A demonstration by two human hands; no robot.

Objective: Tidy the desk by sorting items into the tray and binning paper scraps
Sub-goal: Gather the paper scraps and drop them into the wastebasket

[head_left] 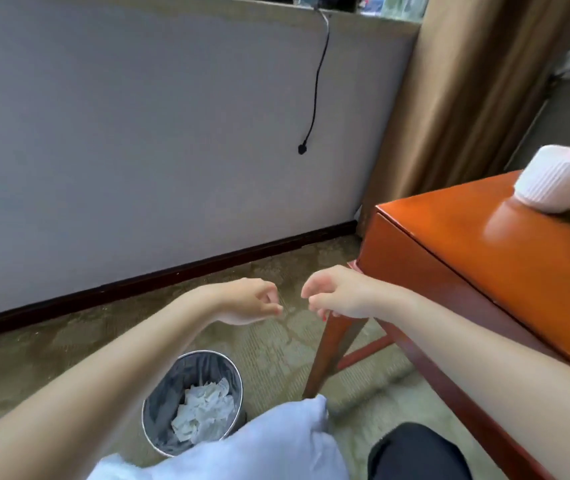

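Down at 7 o'clock from the left grip (pixel 248 301) stands the bin (pixel 158 403), with white scraps (pixel 203 414) inside; the right grip (pixel 328 292) is farther off. Both grips hang loosely curled, nothing visible in either. Any further scraps likely lie on the surface (pixel 484 237) at 3 o'clock.

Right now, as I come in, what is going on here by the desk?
A person beside the wooden desk stretches both arms out above the carpet. The left hand and the right hand hang close together with loosely curled fingers, and neither visibly holds anything. Nearer the person, the metal bin has crumpled paper scraps inside. A white ribbed object lies on the desk. No tray is in view.
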